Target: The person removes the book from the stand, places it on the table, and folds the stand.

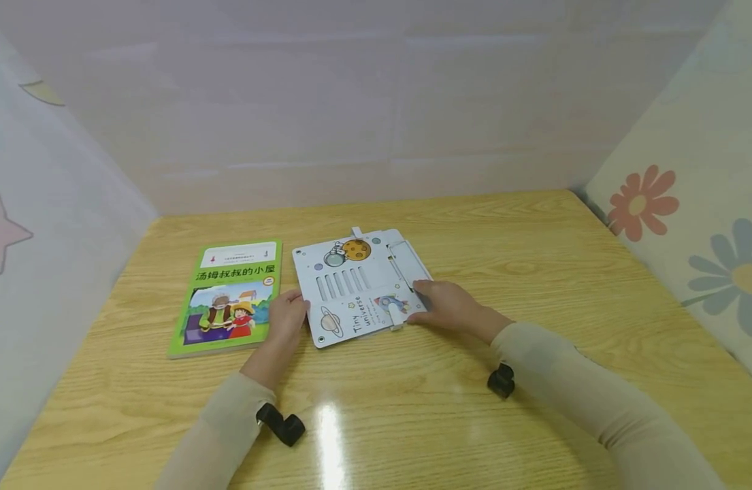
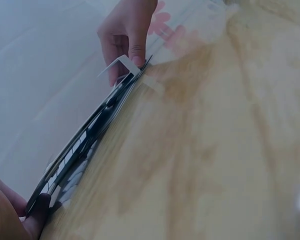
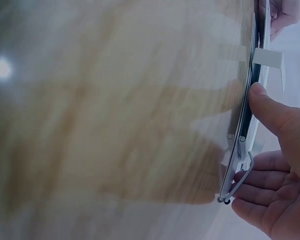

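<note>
A white folding book stand (image 1: 382, 275) printed with planets, an astronaut, a rocket and the words "Tiny universe" lies folded, low over the table. My left hand (image 1: 286, 316) grips its left edge; in the left wrist view the thumb and fingers of that hand (image 2: 10, 212) pinch the dark folded layers. At the opposite edge my right hand (image 1: 448, 306) holds the stand. Seen from the right wrist, the right thumb (image 3: 270, 110) presses the near edge, with the other fingers behind a bent wire support (image 3: 244, 177). A white page clip (image 3: 270, 57) sticks out nearby.
Left of the stand, a green-bordered picture book (image 1: 229, 292) with Chinese lettering lies flat, close to my left hand. The wooden table (image 1: 565, 272) meets a pale wall covering (image 1: 376, 122) at the back. Printed coverings with flowers and a star stand at both sides.
</note>
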